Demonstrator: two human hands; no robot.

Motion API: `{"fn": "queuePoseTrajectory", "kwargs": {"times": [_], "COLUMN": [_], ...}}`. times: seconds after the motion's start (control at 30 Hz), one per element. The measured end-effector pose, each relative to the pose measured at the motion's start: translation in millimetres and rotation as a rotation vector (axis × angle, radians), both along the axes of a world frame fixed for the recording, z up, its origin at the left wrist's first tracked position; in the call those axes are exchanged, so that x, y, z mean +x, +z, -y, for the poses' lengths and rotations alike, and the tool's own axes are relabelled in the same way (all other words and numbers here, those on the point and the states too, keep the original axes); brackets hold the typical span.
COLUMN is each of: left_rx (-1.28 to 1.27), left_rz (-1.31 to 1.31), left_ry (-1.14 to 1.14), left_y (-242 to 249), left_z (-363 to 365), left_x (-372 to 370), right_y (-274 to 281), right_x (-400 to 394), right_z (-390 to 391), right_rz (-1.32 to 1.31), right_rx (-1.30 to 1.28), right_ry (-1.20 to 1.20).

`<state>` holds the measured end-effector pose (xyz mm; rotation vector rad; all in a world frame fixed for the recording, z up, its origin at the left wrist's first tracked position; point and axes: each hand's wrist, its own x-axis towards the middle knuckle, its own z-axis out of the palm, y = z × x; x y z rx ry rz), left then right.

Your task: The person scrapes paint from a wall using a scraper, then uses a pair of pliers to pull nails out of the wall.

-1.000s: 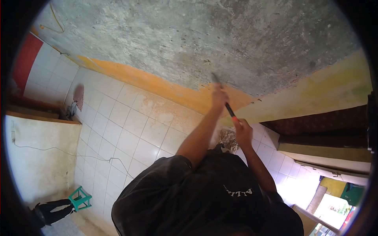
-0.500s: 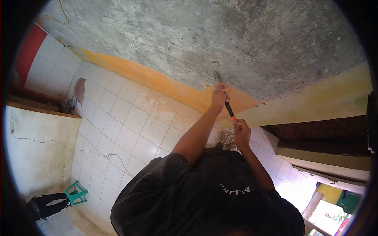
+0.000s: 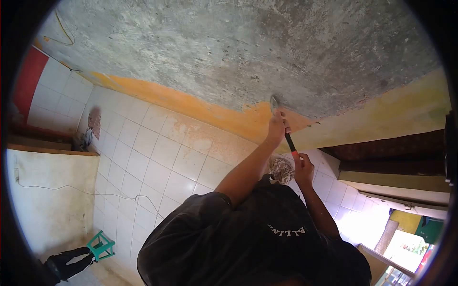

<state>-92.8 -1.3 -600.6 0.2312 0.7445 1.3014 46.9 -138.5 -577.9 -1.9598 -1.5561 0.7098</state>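
A scraper (image 3: 291, 142) with a black and red handle reaches up to the wall, its metal blade (image 3: 273, 102) against the border between bare grey plaster (image 3: 200, 52) and orange paint (image 3: 181, 100). My left hand (image 3: 277, 127) is wrapped round the tool close behind the blade. Lower down, the fingers of my right hand (image 3: 304, 170) close on the red end of the handle. Pale yellow paint (image 3: 381, 114) continues along the wall to the right.
White tiles (image 3: 157, 138) cover the floor, dusty near the wall. A green stool (image 3: 100, 246) stands at lower left beside dark cloth (image 3: 69, 260). A thin cable (image 3: 114, 196) crosses the left side. Crumpled material (image 3: 281, 170) lies behind my right hand.
Both hands and the scraper have shifted right and slightly down in view, bringing the blade along the wall to the orange edge. The camera view has tilted a little.
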Motion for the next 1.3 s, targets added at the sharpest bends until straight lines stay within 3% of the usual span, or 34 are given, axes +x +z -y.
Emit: {"fn": "queuePoseTrajectory", "kwargs": {"times": [0.23,0.33,0.43,0.5,0.67,1.0,1.07,1.1,1.17,1.3], "left_rx": [-0.08,0.053,0.031,0.174,0.143,0.083,0.087,0.083,0.083,-0.025], "left_rz": [-0.08,0.014,0.026,-0.005,-0.045,-0.025,-0.037,-0.051,-0.065,0.0], "left_ry": [0.092,-0.021,-0.182,-0.29,-0.301,-0.215,-0.193,-0.197,-0.193,-0.056], "left_y": [-2.9,-19.0,-5.0,0.3,1.6,2.3,-2.7,-6.1,-10.0,26.8], "left_z": [-3.6,2.4,19.0,26.3,29.8,24.5,23.8,24.4,22.8,24.8], "left_x": [-37.8,-2.9,33.7,49.4,55.6,53.1,56.0,56.5,63.9,67.5], "right_y": [2.4,-15.9,-25.6,-27.1,-13.6,-20.7,-18.3,-11.0,6.0,10.7], "right_x": [-36.7,-8.6,21.7,33.6,34.6,50.0,57.8,59.3,63.7,85.8], "right_z": [-12.2,9.9,38.8,51.9,55.8,42.7,40.0,38.8,34.9,19.6], "right_rz": [0.015,-0.026,-0.153,-0.245,-0.413,-0.226,-0.608,-0.608,-1.034,-1.074], "right_rx": [-0.018,-0.009,-0.043,-0.078,-0.129,-0.134,-0.326,-0.329,-0.452,-0.464], "right_ry": [0.018,-0.016,-0.07,-0.087,-0.106,-0.007,0.066,0.075,-0.007,0.036]}}
